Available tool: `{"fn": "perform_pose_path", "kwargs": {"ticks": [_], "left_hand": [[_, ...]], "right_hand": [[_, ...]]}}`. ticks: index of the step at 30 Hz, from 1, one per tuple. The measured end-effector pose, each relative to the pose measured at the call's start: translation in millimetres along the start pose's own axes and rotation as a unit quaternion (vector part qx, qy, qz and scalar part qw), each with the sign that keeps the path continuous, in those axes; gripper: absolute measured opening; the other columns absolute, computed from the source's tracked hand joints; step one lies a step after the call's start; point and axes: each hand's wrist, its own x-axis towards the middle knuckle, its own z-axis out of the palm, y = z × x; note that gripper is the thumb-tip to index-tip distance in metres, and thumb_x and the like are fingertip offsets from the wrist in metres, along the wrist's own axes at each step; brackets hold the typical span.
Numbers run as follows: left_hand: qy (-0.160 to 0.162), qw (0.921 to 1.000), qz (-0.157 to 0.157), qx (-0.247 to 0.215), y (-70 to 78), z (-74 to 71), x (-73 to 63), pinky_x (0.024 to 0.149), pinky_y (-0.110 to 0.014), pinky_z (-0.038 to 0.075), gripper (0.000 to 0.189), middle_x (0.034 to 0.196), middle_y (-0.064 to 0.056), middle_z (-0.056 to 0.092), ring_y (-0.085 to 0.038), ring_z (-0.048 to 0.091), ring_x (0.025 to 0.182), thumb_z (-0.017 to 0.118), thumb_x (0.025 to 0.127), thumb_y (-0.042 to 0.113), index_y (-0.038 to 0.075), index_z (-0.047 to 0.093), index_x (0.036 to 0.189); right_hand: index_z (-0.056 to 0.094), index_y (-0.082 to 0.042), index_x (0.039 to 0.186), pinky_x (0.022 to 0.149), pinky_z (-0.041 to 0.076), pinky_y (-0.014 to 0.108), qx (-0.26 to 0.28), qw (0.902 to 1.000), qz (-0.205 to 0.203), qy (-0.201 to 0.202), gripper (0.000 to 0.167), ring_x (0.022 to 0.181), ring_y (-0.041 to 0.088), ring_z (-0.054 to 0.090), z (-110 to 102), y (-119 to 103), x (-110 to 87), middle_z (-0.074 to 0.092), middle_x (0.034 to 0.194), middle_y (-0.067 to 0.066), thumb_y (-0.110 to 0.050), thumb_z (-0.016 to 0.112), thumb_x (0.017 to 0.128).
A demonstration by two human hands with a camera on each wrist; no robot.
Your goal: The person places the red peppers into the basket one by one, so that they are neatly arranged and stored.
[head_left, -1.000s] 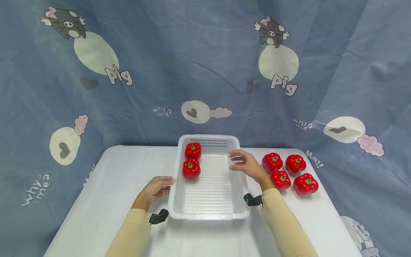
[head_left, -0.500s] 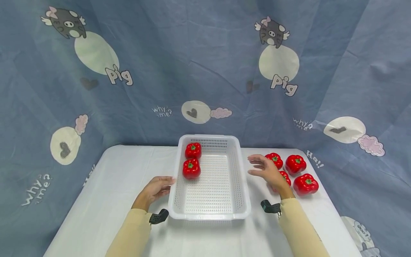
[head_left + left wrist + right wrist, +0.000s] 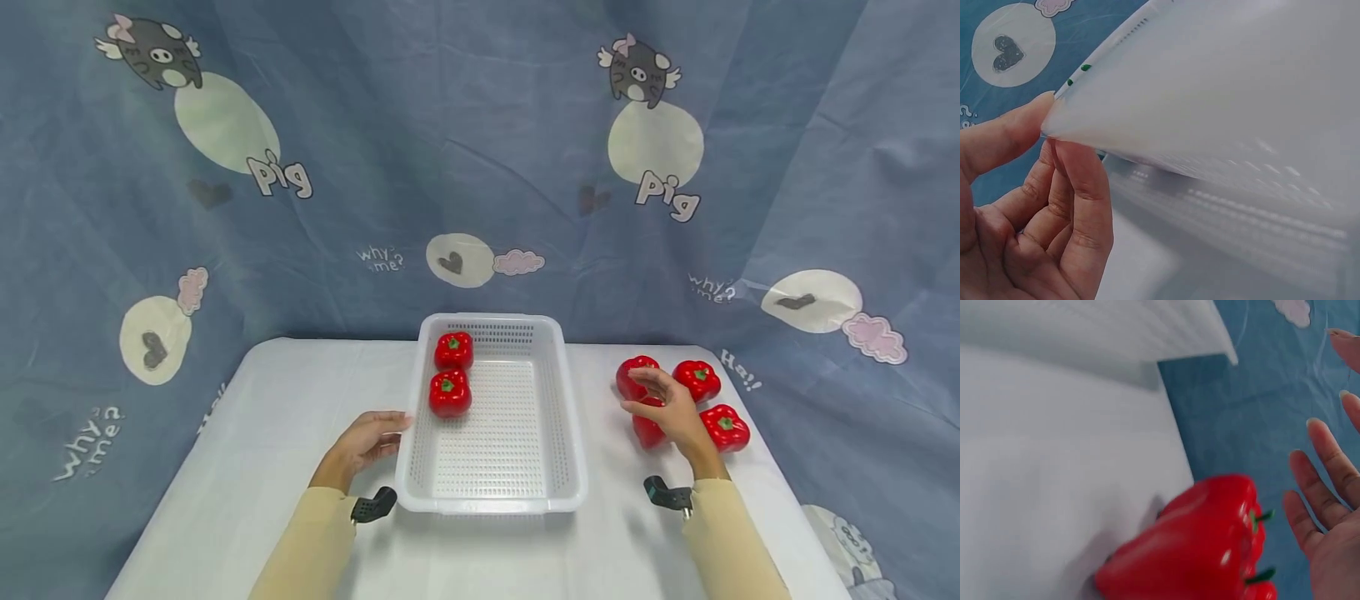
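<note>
A white plastic basket [image 3: 491, 504] with perforated walls stands mid-table. Two red bell peppers, a rear one [image 3: 453, 351] and a front one [image 3: 450, 394], sit along its left side. My left hand [image 3: 367, 442] pinches the basket's left rim between thumb and fingers, as the left wrist view shows closely. Over the group of peppers on the right hovers my right hand [image 3: 670, 408], its fingers spread and nothing held. Beneath and beside it are a rear pepper [image 3: 633, 377] and a front pepper [image 3: 647, 427], both partly hidden by the hand.
Two more red peppers, one farther back [image 3: 697, 381] and one nearer [image 3: 725, 428], lie right of my right hand, near the table's right edge. A blue patterned curtain [image 3: 480, 167] hangs behind the white table [image 3: 315, 383].
My right hand has moved from above the basket's right side rightward to the loose peppers. The left hand stays at the rim, and the basket has not moved.
</note>
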Motion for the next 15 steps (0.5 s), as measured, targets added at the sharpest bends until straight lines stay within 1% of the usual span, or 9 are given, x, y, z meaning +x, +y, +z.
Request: {"fn": "perform_pose_path", "kwargs": {"ticks": [3,5,11,15], "left_hand": [[-0.005,1.0000,-0.002,-0.001,0.1,-0.1,1.2,0.075,-0.026,0.058,0.043,0.109,-0.013,0.068,-0.019,0.066,0.087,0.070,0.088,0.015,-0.007,0.060,0.122],[-0.003,1.0000,-0.003,-0.002,0.7,0.3,1.4,0.074,-0.027,0.058,0.040,0.108,-0.013,0.069,-0.019,0.067,0.086,0.071,0.087,0.015,-0.006,0.062,0.120],[0.002,1.0000,-0.001,-0.001,2.5,1.3,1.1,0.074,-0.027,0.058,0.037,0.107,-0.013,0.069,-0.019,0.067,0.085,0.071,0.087,0.015,-0.005,0.064,0.117],[0.001,1.0000,-0.005,-0.002,2.3,0.5,-0.2,0.074,-0.027,0.058,0.039,0.109,-0.014,0.069,-0.019,0.067,0.086,0.071,0.087,0.015,-0.006,0.063,0.119]], "right_hand": [[0.040,-0.009,0.143,0.096,0.047,0.056,-0.002,0.9999,0.009,0.012,0.074,0.137,0.041,0.027,-7.0,7.7,-4.6,0.037,0.147,0.019,-0.027,0.078,0.081],[0.040,-0.009,0.144,0.096,0.045,0.058,-0.007,0.9997,0.012,0.020,0.076,0.139,0.041,0.025,-11.1,12.1,-7.1,0.035,0.149,0.019,-0.029,0.078,0.082],[0.042,-0.009,0.142,0.097,0.043,0.057,-0.020,0.9980,0.032,0.051,0.072,0.142,0.043,0.020,-16.6,21.8,-10.6,0.027,0.154,0.019,-0.030,0.077,0.082],[0.042,-0.008,0.142,0.100,0.041,0.058,-0.021,0.9972,0.044,0.058,0.068,0.141,0.042,0.020,-15.9,24.9,-10.2,0.027,0.154,0.020,-0.024,0.075,0.085]]}}
